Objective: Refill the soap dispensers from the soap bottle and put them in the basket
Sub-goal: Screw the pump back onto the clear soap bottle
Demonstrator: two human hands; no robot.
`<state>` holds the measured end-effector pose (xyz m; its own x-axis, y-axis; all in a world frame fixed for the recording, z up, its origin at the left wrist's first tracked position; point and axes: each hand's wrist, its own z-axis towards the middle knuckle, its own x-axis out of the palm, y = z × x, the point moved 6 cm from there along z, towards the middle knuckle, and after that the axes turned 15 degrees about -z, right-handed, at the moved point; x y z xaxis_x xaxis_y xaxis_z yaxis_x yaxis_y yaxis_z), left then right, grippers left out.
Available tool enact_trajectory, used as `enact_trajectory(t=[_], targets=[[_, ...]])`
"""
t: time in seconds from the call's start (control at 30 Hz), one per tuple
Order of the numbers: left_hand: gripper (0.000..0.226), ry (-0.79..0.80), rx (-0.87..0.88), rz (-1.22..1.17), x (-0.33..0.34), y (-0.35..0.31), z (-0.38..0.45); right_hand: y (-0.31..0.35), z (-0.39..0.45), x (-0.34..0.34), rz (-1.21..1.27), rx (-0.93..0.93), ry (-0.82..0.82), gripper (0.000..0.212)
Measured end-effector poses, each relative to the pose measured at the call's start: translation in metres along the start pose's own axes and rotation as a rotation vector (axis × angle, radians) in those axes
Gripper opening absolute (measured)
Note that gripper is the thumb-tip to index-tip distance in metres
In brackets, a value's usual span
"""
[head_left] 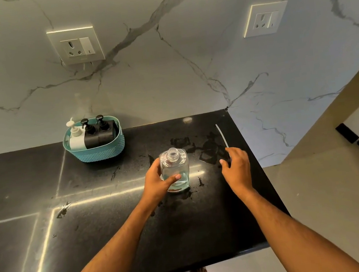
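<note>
A clear square dispenser bottle (178,161) stands upright on the black counter (115,210), its neck open and a little bluish liquid at the bottom. My left hand (159,183) grips its left side, thumb across the front. Right of it, a pump with a long thin tube (221,134) lies on the counter. My right hand (236,165) curls over the tube's near end and hides the pump head. A teal basket (100,153) at the back left holds one white dispenser (76,139) and two black ones (91,134), (105,131). No separate soap bottle is in view.
Wet smears (206,146) cover the counter around the bottle and pump. The counter's right edge (266,177) drops off just beyond my right hand, with floor below. A marble wall behind carries two power sockets (76,45), (264,18).
</note>
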<state>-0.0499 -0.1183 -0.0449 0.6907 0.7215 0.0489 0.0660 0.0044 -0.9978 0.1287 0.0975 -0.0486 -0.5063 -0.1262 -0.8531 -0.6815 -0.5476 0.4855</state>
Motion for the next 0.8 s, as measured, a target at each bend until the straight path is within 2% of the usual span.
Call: enact_trajectory(t=[0.2, 0.43, 0.8], targets=[[0.077, 0.008, -0.003, -0.012, -0.001, -0.001, -0.003, -0.020, 0.003, 0.002, -0.120, 0.109, 0.042, 0.045], [0.072, 0.013, 0.000, -0.009, 0.001, -0.007, -0.006, -0.027, 0.003, 0.011, -0.144, 0.167, 0.080, 0.049], [0.074, 0.014, 0.006, -0.007, 0.002, -0.008, -0.006, -0.031, 0.012, 0.011, -0.076, 0.228, 0.023, 0.032]])
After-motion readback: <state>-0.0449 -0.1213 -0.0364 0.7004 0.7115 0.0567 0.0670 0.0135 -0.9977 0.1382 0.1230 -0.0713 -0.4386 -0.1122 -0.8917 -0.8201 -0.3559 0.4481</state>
